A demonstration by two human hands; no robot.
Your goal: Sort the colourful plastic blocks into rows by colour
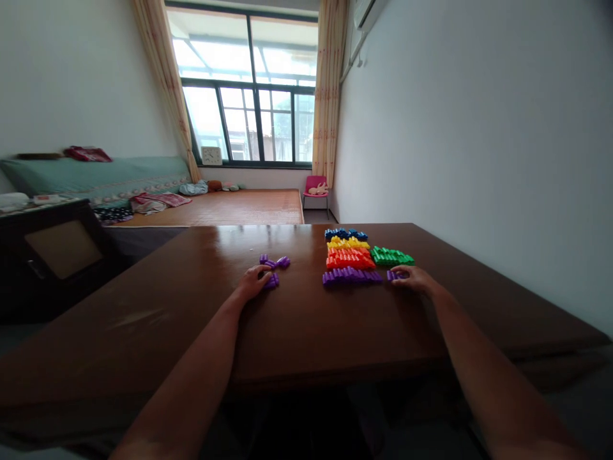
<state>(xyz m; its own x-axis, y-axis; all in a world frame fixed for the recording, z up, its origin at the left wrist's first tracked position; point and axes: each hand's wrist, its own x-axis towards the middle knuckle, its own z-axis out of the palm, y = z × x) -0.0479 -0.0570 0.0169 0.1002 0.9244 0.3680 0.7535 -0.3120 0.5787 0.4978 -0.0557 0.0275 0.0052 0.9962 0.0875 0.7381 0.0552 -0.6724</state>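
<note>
Several loose purple pieces [283,262] lie on the brown table [287,332] left of centre. My left hand [253,282] rests at them, fingers curled round or over a purple piece; its fingertips are too small to make out. To the right, my right hand [407,278] has its thumb and fingers on purple pieces [391,275] at the right end of a purple row [352,276]. Behind that row lie an orange-red row [350,258], a yellow row [348,243] and a dark blue row [345,234]. A green row [391,257] sits right of the orange-red one.
Beyond the table stands a bed [239,206] with clothes on it. A dark cabinet [62,249] is at the left. A pink chair [316,186] holding a plush toy stands by the window, and a white wall [469,140] runs along the right.
</note>
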